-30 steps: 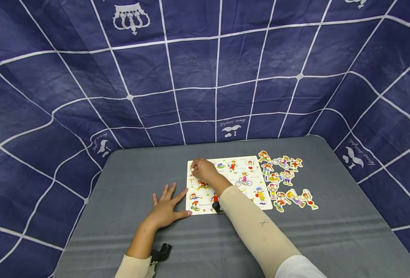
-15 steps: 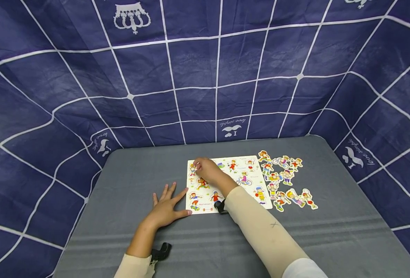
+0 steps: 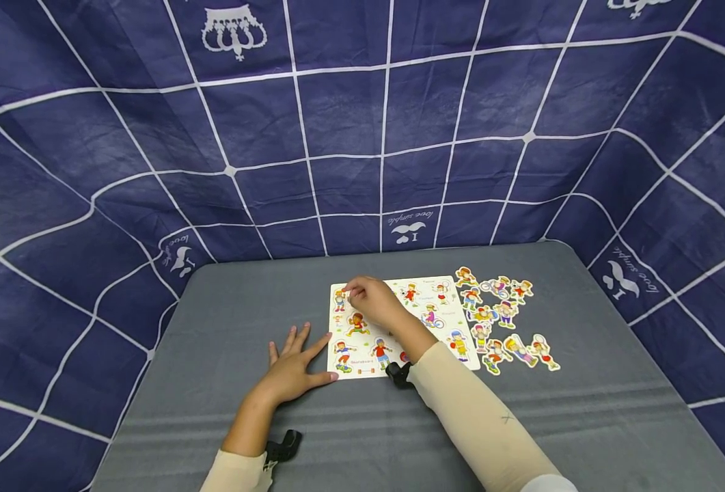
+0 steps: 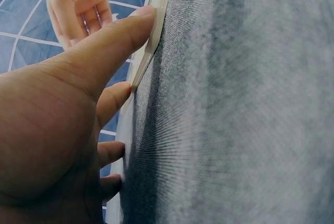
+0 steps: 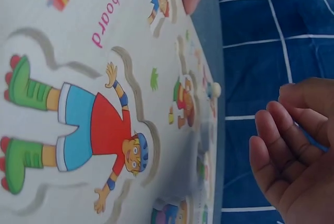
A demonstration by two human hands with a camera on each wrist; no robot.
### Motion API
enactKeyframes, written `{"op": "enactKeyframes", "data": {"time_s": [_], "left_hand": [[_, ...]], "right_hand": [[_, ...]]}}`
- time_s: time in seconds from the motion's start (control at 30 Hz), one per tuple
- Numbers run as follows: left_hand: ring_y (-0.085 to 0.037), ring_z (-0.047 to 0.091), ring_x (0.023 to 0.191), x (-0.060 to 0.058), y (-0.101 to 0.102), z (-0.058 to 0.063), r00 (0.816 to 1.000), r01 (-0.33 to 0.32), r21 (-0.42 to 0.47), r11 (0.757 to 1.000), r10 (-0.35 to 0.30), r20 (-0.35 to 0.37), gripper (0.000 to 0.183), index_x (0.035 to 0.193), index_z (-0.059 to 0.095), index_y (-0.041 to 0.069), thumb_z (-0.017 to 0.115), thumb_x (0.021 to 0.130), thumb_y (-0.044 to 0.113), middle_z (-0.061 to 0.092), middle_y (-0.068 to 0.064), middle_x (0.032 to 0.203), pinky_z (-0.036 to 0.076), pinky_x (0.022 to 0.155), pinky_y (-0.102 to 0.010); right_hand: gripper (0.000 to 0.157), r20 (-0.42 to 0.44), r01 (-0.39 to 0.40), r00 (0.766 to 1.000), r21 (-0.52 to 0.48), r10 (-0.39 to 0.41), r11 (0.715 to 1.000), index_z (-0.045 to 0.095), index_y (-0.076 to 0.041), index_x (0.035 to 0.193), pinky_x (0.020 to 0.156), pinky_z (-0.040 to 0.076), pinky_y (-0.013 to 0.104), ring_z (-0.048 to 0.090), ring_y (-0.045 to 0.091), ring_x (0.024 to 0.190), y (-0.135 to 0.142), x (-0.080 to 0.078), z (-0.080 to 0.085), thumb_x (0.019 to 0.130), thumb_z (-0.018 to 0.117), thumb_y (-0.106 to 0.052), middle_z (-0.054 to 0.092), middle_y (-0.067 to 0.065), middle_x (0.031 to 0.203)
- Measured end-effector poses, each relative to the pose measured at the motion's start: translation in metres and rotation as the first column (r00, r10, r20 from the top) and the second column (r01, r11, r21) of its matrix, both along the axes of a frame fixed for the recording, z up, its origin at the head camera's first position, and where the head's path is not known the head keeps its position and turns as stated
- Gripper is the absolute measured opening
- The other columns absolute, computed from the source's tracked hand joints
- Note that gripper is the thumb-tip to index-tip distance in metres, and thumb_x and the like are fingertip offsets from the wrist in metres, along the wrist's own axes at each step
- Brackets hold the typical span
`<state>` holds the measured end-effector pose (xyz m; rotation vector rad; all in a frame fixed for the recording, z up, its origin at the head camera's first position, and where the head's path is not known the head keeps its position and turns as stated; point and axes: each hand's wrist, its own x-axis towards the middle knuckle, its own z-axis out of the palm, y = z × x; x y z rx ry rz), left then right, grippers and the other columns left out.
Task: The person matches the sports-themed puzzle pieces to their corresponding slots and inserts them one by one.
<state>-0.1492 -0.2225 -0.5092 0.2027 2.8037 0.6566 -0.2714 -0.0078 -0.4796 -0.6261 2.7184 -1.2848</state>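
A white wooden puzzle board (image 3: 451,329) with printed sports figures lies on the grey table. My left hand (image 3: 290,372) rests with fingers spread against its left side, the thumb touching the lower left corner. Above the board's upper left part hovers my right hand (image 3: 377,304), loosely curled around nothing. In the right wrist view, its fingers (image 5: 276,132) are apart from the board. Near those fingers, a figure piece (image 3: 340,300) sits at the upper left corner. A small pale knob (image 5: 214,90) sticks up from that side of the board. The right palm hides part of the board's middle.
Several loose figure pieces (image 3: 505,313) lie to the right of the board, some close together or touching. Grey cloth (image 3: 239,301) covers the table. Blue curtains (image 3: 350,123) with white lines enclose the back and both sides.
My right hand has drawn back slightly right from the upper left corner, uncovering the figure piece there. The forearm shifted right too. My left hand stays in place.
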Motion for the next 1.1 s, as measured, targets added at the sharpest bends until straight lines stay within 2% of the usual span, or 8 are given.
{"op": "enactKeyframes", "data": {"time_s": [0.17, 0.3, 0.43, 0.57, 0.77, 0.97, 1.1], "left_hand": [[-0.043, -0.001, 0.158, 0.0, -0.001, -0.003, 1.0, -0.005, 0.0, 1.0, 0.005, 0.002, 0.086, 0.155, 0.04, 0.039, 0.072, 0.081, 0.068, 0.012, -0.015, 0.171, -0.007, 0.114, -0.079], [-0.044, -0.001, 0.158, 0.001, -0.002, -0.005, 1.0, 0.001, -0.001, 1.0, -0.001, -0.004, 0.087, 0.155, 0.04, 0.038, 0.072, 0.081, 0.069, 0.013, -0.016, 0.171, -0.006, 0.114, -0.079], [-0.043, -0.001, 0.158, 0.001, -0.002, -0.006, 1.0, 0.0, 0.0, 1.0, 0.0, -0.002, 0.087, 0.155, 0.04, 0.038, 0.072, 0.08, 0.069, 0.013, -0.015, 0.171, -0.007, 0.114, -0.079], [-0.043, 0.0, 0.158, 0.0, -0.001, -0.005, 1.0, -0.002, -0.003, 1.0, 0.002, -0.003, 0.087, 0.155, 0.04, 0.038, 0.072, 0.08, 0.069, 0.014, -0.015, 0.171, -0.006, 0.114, -0.079], [-0.043, -0.001, 0.158, 0.0, 0.0, -0.005, 1.0, -0.007, -0.004, 1.0, 0.007, -0.001, 0.088, 0.155, 0.04, 0.039, 0.072, 0.079, 0.07, 0.013, -0.014, 0.171, -0.007, 0.115, -0.078], [-0.042, -0.002, 0.158, -0.001, -0.001, -0.004, 1.0, -0.007, 0.01, 1.0, 0.007, -0.002, 0.088, 0.155, 0.039, 0.039, 0.073, 0.08, 0.068, 0.012, -0.014, 0.171, -0.008, 0.115, -0.078], [-0.042, -0.001, 0.158, 0.0, 0.0, -0.003, 1.0, -0.003, 0.006, 1.0, 0.003, -0.002, 0.087, 0.155, 0.039, 0.039, 0.073, 0.08, 0.068, 0.011, -0.014, 0.171, -0.008, 0.115, -0.077]], "right_hand": [[0.019, -0.004, 0.016, 1.0, -0.066, -0.016, 0.998, 0.073, -0.009, 0.112, 0.084, 0.052, 0.029, 0.061, 0.012, 0.088, 0.006, 0.007, 0.005, 0.097, 0.063, -0.015, 0.068, 0.0, 0.098], [0.017, 0.027, 0.048, 0.999, -0.132, -0.044, 0.99, 0.073, -0.01, 0.112, 0.084, 0.053, 0.029, 0.063, 0.013, 0.09, 0.013, 0.015, 0.009, 0.097, 0.066, -0.018, 0.069, 0.001, 0.101], [0.019, 0.071, 0.072, 0.996, -0.163, -0.061, 0.984, 0.072, -0.014, 0.114, 0.081, 0.054, 0.029, 0.063, 0.012, 0.091, 0.021, 0.02, 0.013, 0.098, 0.066, -0.022, 0.068, -0.001, 0.104], [0.021, 0.079, 0.098, 0.993, -0.19, -0.084, 0.977, 0.072, -0.015, 0.115, 0.081, 0.055, 0.029, 0.064, 0.012, 0.092, 0.031, 0.024, 0.016, 0.097, 0.068, -0.024, 0.068, -0.001, 0.104], [0.025, 0.076, 0.131, 0.99, -0.225, -0.116, 0.965, 0.072, -0.01, 0.118, 0.082, 0.054, 0.029, 0.064, 0.015, 0.091, 0.049, 0.025, 0.012, 0.097, 0.069, -0.023, 0.069, 0.001, 0.103], [0.025, 0.085, 0.161, 0.986, -0.253, -0.144, 0.954, 0.071, -0.014, 0.119, 0.085, 0.056, 0.033, 0.066, 0.017, 0.094, 0.064, 0.027, 0.009, 0.098, 0.068, -0.026, 0.07, 0.003, 0.105], [0.024, 0.093, 0.187, 0.981, -0.268, -0.168, 0.945, 0.071, -0.014, 0.119, 0.084, 0.055, 0.029, 0.066, 0.016, 0.093, 0.075, 0.027, 0.007, 0.098, 0.067, -0.025, 0.071, 0.004, 0.106]]}}
